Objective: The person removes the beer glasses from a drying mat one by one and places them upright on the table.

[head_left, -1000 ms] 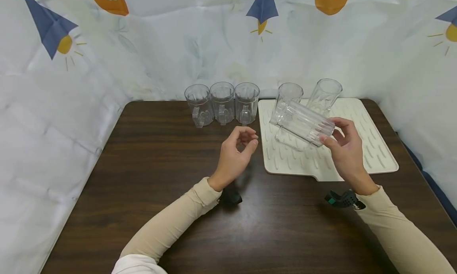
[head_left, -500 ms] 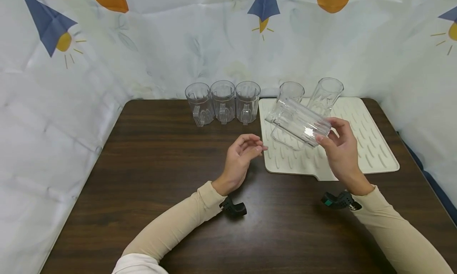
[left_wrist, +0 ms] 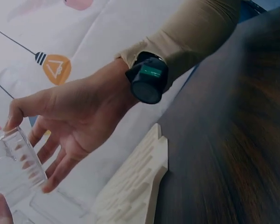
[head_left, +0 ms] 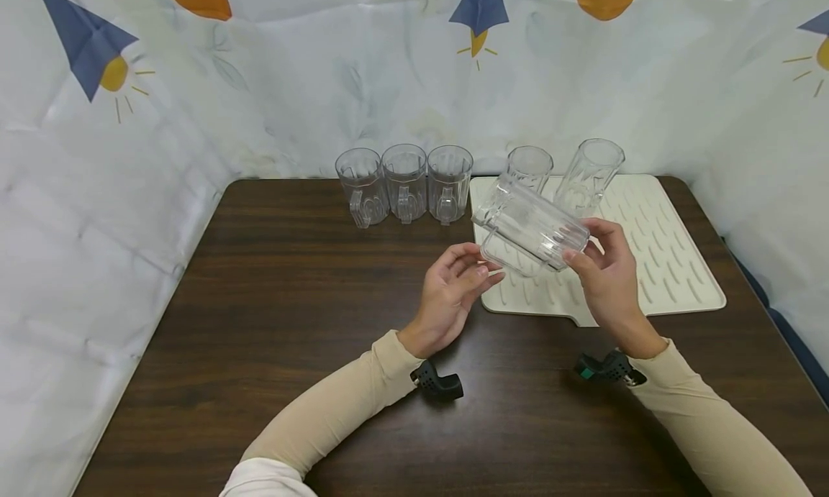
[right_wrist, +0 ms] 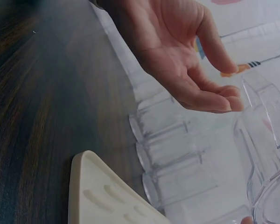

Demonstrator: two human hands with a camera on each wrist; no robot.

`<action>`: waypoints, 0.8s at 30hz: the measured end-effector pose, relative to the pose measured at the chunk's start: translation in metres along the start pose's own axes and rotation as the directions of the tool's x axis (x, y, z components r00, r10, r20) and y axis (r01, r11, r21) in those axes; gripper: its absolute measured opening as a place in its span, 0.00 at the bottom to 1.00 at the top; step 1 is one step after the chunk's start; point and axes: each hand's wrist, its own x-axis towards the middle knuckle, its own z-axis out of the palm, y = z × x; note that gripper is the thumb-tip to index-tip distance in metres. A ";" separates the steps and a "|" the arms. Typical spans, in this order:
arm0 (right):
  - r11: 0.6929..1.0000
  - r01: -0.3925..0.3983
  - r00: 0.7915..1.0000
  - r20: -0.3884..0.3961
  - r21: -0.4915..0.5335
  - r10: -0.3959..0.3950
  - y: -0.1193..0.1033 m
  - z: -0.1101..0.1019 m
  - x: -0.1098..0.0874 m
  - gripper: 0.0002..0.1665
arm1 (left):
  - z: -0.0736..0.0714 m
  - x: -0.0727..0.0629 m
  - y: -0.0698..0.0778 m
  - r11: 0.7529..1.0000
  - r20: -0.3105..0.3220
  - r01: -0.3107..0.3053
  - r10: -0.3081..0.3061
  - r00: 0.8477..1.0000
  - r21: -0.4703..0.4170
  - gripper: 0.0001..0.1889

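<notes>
My right hand [head_left: 607,285] grips a clear mug [head_left: 534,227] by its base end, thumb on the near side. The mug is held over a cream drying mat [head_left: 673,260], tilted on its side with its mouth toward the upper left and its handle low. My left hand [head_left: 450,295] has loosely bent fingers, the fingertips right at the handle's left end. In the right wrist view the left hand's thumb [right_wrist: 219,51] stands apart from its fingers, close to the mug. From the left wrist view, the right hand's fingers [left_wrist: 51,144] spread around the mug's base.
Behind the held mug, two clear glasses or mugs, one upright [head_left: 531,159] and one leaning [head_left: 592,173], stand at the mat's back. A row of three clear mugs [head_left: 404,184] lines the table's back edge. Patterned white cloth [head_left: 291,87] closes off the back and sides.
The held mug and right hand have shifted left and slightly down. My left hand has moved right, from beside the mat to the mug's handle.
</notes>
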 end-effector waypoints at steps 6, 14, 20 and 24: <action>1.000 -0.008 1.000 0.000 -0.009 0.008 0.002 0.003 -0.001 0.30 | 0.004 0.000 -0.001 0.998 -0.019 0.004 -0.006 1.000 -0.062 0.18; 0.999 -0.014 1.000 0.002 -0.047 0.014 0.002 0.006 -0.003 0.29 | 0.009 -0.001 -0.004 0.996 -0.017 0.014 -0.016 1.000 -0.086 0.18; 0.997 -0.013 1.000 0.000 -0.074 0.013 0.002 0.008 -0.003 0.29 | 0.010 -0.001 -0.008 0.994 0.028 0.016 -0.013 1.000 -0.112 0.18; 0.996 -0.019 1.000 -0.005 -0.092 0.018 0.003 0.007 -0.004 0.29 | 0.010 0.000 -0.010 0.991 0.049 0.005 0.002 0.999 -0.132 0.12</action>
